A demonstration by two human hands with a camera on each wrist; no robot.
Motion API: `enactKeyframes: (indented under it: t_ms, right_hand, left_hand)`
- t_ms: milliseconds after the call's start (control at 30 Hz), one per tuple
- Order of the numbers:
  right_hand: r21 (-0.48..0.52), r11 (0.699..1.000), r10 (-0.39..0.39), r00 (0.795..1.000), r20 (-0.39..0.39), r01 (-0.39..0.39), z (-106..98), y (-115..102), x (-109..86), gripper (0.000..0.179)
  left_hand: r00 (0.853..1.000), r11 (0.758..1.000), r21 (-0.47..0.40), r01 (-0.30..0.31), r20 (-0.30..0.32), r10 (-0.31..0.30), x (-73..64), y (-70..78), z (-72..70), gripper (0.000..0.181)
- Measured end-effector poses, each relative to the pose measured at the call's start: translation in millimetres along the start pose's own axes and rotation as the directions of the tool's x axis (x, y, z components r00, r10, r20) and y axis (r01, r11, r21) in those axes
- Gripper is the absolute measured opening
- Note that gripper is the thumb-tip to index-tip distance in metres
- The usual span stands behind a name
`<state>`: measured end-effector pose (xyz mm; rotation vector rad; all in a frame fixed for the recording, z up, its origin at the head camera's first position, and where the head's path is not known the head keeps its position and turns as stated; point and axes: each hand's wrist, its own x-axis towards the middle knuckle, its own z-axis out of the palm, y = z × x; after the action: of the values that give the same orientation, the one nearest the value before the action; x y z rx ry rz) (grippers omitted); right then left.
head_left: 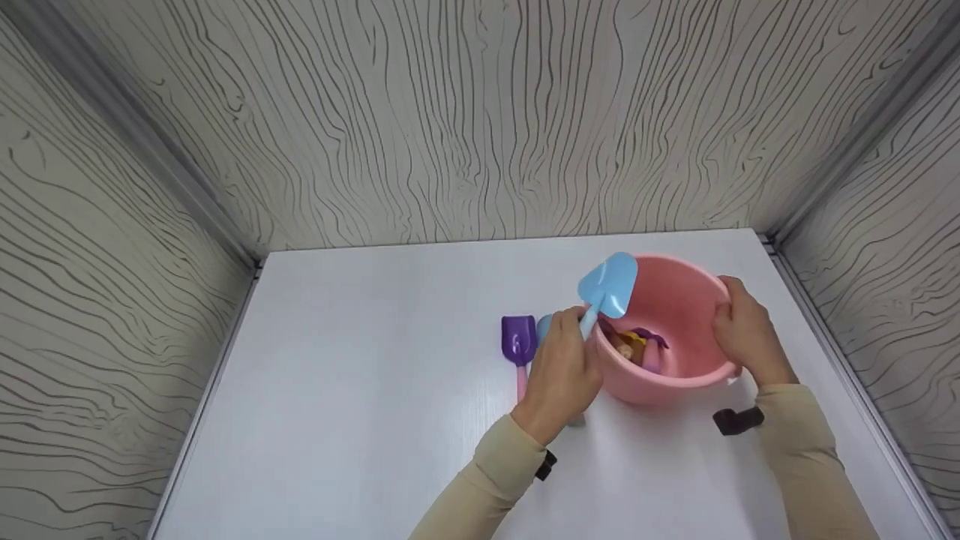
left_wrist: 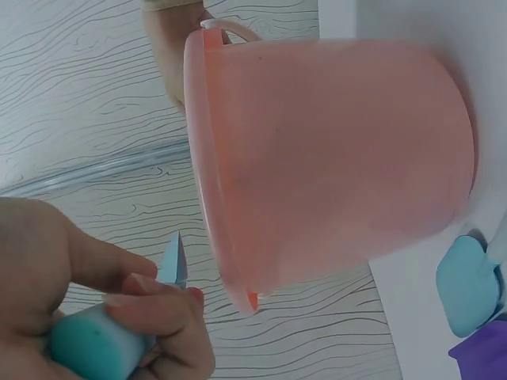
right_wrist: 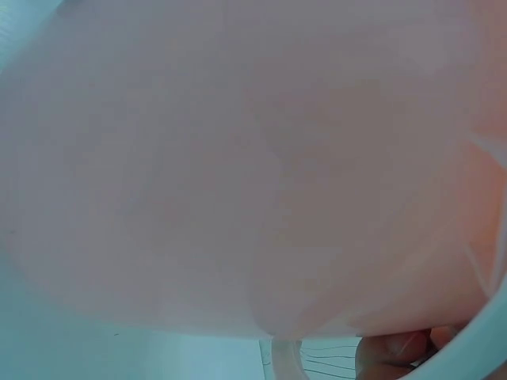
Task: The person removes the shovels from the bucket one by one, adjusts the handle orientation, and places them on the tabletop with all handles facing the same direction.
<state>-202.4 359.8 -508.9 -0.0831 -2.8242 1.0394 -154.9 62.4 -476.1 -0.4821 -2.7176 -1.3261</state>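
My left hand (head_left: 561,371) grips the handle of a light blue toy shovel (head_left: 611,281), whose blade points up and overlaps the left rim of a pink bucket (head_left: 637,391) in the head view. My right hand (head_left: 746,334) holds the bucket by its right rim, fingers over the edge. Down in the bucket lie several small toys (head_left: 637,349), with yellow, purple and pink parts. In the left wrist view, the fingers (left_wrist: 170,317) curl round the shovel's handle (left_wrist: 99,344). The bucket's wall fills most of the right wrist view.
Left of the bucket, a purple toy shovel (head_left: 517,339) with a pink handle lies on the white table (head_left: 360,390). Beside it is another blue toy (left_wrist: 467,285), partly hidden by my left hand in the head view. Wood-grain panels (head_left: 480,127) enclose the table's back and sides.
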Motion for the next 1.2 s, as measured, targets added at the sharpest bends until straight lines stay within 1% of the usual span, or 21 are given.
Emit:
enactKeyframes:
  t_ms: [100, 167, 300, 400, 533, 633, 733, 933, 1033, 1200]
  right_hand:
    - [0.002, 1.0, 0.014, 1.0, 0.008, -0.014, 0.2, 0.0, -0.5, 0.047]
    - [0.002, 1.0, 0.015, 1.0, 0.01, -0.015, 0.2, -0.1, -0.8, 0.047]
    - [0.003, 1.0, 0.015, 1.0, 0.012, -0.015, 0.5, 0.3, -2.0, 0.047]
    - [0.002, 1.0, 0.013, 1.0, 0.012, -0.013, 1.1, 0.0, -1.8, 0.047]
    - [0.001, 1.0, 0.009, 1.0, 0.012, -0.009, 1.1, -0.7, 0.1, 0.047]
    - [-0.003, 1.0, 0.003, 1.0, 0.006, -0.003, 0.5, -1.0, 0.8, 0.047]
    - [-0.005, 1.0, -0.002, 1.0, 0.002, 0.002, 0.0, -2.0, 1.6, 0.047]
    - [-0.008, 1.0, 0.012, 1.0, 0.004, -0.012, -1.5, -3.2, 2.6, 0.048]
    - [-0.005, 1.0, 0.015, 1.0, 0.009, -0.015, -0.9, -2.5, 2.4, 0.048]
    - [0.005, 1.0, 0.023, 1.0, 0.015, -0.023, 0.9, -1.3, 0.8, 0.048]
  left_hand:
    - [0.999, 1.0, -0.022, -0.015, -0.052, 0.014, -7.3, -8.0, -2.2, 0.042]
    - [0.996, 1.0, -0.02, -0.02, -0.088, 0.018, -11.3, -13.2, -3.3, 0.041]
    - [0.988, 1.0, -0.02, -0.006, -0.154, 0.003, -17.8, -22.3, -4.8, 0.04]
    - [0.981, 0.999, -0.045, 0.02, -0.194, -0.029, -22.0, -30.6, -4.7, 0.04]
    - [0.966, 0.994, -0.096, 0.059, -0.246, -0.082, -25.2, -41.1, -2.6, 0.042]
    - [0.954, 0.99, -0.124, 0.072, -0.281, -0.105, -27.0, -47.8, -0.1, 0.043]
    - [0.944, 0.986, -0.141, 0.087, -0.305, -0.127, -28.3, -54.4, 1.5, 0.043]
    - [0.927, 0.977, -0.156, 0.143, -0.324, -0.187, -28.9, -68.5, 3.0, 0.043]
    - [0.917, 0.972, -0.164, 0.168, -0.336, -0.215, -31.1, -78.2, 4.0, 0.042]
    - [0.901, 0.957, -0.201, 0.208, -0.342, -0.267, -37.0, -96.8, 7.2, 0.04]
